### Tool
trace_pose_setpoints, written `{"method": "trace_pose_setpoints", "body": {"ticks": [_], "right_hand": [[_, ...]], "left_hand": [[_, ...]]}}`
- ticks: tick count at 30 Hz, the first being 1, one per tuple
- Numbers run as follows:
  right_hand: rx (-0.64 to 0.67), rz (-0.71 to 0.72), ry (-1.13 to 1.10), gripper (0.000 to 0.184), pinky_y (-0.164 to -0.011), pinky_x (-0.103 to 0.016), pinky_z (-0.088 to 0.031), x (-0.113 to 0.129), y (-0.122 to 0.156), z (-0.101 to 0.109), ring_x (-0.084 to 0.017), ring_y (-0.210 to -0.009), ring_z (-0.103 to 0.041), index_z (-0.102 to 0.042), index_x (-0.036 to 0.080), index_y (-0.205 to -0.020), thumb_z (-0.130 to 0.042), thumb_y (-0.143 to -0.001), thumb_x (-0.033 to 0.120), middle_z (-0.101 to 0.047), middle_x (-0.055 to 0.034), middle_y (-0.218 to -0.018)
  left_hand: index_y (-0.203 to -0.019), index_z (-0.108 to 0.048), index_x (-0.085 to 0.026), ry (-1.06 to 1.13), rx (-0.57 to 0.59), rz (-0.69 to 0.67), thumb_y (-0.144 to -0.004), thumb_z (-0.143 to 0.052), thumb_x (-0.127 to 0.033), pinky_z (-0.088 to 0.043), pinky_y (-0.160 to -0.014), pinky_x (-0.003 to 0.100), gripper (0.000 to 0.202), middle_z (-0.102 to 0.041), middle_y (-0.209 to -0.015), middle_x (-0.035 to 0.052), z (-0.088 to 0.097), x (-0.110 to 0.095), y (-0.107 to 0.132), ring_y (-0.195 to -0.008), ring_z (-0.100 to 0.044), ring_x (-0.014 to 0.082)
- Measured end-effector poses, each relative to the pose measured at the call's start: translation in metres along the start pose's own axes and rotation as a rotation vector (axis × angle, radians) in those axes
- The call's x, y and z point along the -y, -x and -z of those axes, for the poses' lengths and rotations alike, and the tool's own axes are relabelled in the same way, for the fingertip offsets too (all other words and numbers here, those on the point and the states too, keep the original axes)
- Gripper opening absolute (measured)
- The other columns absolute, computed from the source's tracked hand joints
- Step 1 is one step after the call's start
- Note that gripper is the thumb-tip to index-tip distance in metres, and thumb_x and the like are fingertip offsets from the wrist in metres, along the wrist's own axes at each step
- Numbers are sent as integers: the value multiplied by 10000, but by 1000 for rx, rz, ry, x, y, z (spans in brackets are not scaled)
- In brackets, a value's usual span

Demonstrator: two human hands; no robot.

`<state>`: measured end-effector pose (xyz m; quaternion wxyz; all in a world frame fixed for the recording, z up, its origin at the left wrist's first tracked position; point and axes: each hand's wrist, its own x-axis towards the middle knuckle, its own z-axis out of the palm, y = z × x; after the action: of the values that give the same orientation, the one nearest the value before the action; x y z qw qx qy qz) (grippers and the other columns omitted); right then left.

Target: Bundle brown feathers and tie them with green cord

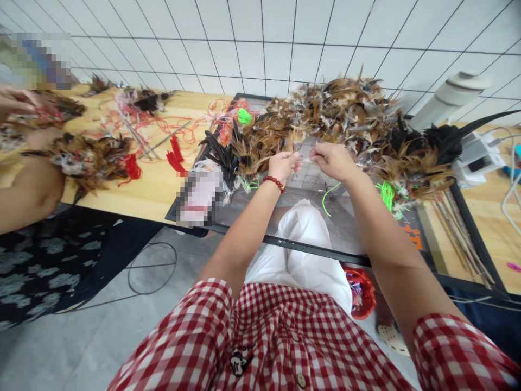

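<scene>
My left hand [285,164], with a dark red bead bracelet [274,183] on its wrist, has its thumb and fingers pinched together. Close beside it on the right, my right hand [332,160] is also closed in a pinch. Something thin and pale shows between the fingertips, too small to name. Both hands are above a dark-framed glass panel [301,178], just in front of a large heap of brown feathers [337,111]. Black feathers [220,155] lie left of my hands. A bright green cord [325,201] curls on the panel below them.
A co-worker's forearm [28,179] lies at the left, near a feather bundle [87,160] and a red tassel [175,155]. Red string [163,130] is strewn there. At right are a white bottle [448,100], a white device [478,157] and thin sticks [459,233]. A tiled wall [280,49] rises behind.
</scene>
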<state>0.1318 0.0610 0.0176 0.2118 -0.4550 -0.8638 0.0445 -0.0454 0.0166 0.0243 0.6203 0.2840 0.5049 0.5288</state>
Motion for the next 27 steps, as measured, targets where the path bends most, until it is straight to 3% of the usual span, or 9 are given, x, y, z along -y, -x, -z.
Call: {"method": "trace_pose_setpoints", "body": {"ticks": [5, 13, 15, 20, 23, 27], "right_hand": [[-5, 110, 134, 259, -776, -377, -384, 23, 2, 17, -290, -958, -621, -735, 210, -959, -479, -915, 210, -732, -124, -959], [40, 139, 199, 288, -818, -412, -366, 34, 3, 20, -295, -969, -593, -738, 219, -979, -450, -969, 237, -698, -133, -941], [-2, 96, 173, 282, -840, -415, -392, 31, 3, 21, -296, -997, -605, -738, 221, -1004, -459, -970, 249, -703, -129, -977], [-236, -162, -4, 321, -893, -422, -476, 6, 0, 16, -290, -1036, -634, -732, 184, -1113, -500, -892, 195, -697, -145, -1150], [-115, -185, -185, 332, -856, -412, -518, -11, -1, 4, -250, -907, -655, -758, 173, -1086, -564, -818, 192, -724, -120, -1082], [50, -14, -266, 302, -918, -423, -516, -13, 1, -14, -251, -953, -661, -803, 211, -1029, -678, -754, 221, -738, -97, -1086]], "left_hand": [[-742, -647, -116, -60, 54, 60, -910, -699, -136, -503, -663, 220, 177, -682, -634, 10, -1, 0, 1, -565, -636, 78], [-702, -656, -108, -137, 173, 66, -901, -695, -98, -470, -589, 215, 203, -656, -580, 6, 0, -1, 4, -496, -582, 64], [-696, -648, -113, -134, 176, 55, -904, -691, -98, -459, -572, 207, 213, -633, -561, -8, 0, -1, 4, -476, -557, 54], [-703, -614, -122, -40, 128, 41, -929, -676, -130, -457, -586, 188, 234, -615, -577, -23, 1, -1, 1, -495, -542, 41], [-717, -616, -121, -4, 124, 48, -941, -652, -126, -469, -597, 194, 227, -610, -581, -24, 2, -2, -1, -495, -530, 42], [-736, -611, -131, 23, 78, 21, -950, -637, -129, -468, -600, 179, 216, -612, -587, -29, 1, -3, 0, -514, -538, 39]]}}
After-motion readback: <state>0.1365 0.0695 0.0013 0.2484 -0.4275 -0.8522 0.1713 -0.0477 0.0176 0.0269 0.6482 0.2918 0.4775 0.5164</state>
